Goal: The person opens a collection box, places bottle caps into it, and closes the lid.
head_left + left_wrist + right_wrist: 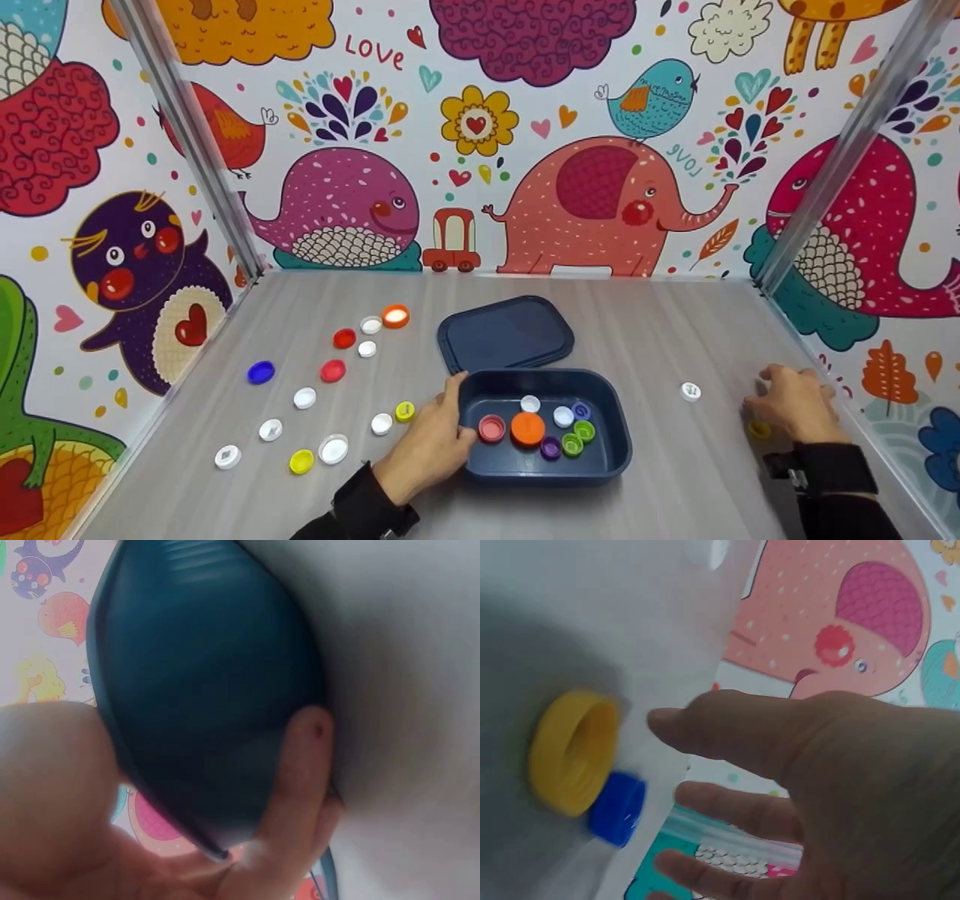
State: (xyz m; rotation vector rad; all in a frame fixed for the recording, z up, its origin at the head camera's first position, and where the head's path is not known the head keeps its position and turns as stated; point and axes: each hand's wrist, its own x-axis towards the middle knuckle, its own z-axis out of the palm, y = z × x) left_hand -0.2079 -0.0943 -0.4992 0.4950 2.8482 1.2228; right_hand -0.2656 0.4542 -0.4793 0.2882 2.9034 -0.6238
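Note:
The dark blue plastic box (551,482) stands on the table, holding several bottle caps, among them an orange cap (528,430) and a red cap (491,429). My left hand (431,446) grips its left wall, thumb over the rim and fingers along the outside, as the left wrist view (202,690) of the box shows. Over at the right, my right hand (799,405) hovers with nothing held, its fingers apart. Just beyond its thumb are a yellow cap (549,757) and a blue cap (616,811); the blue one is hidden in the head view.
Behind the box lies its dark blue lid (506,334). Several loose caps, such as a blue cap (261,373) and a yellow cap (301,461), are spread across the left. One white cap (691,391) sits between box and right hand. Printed panels wall the table in.

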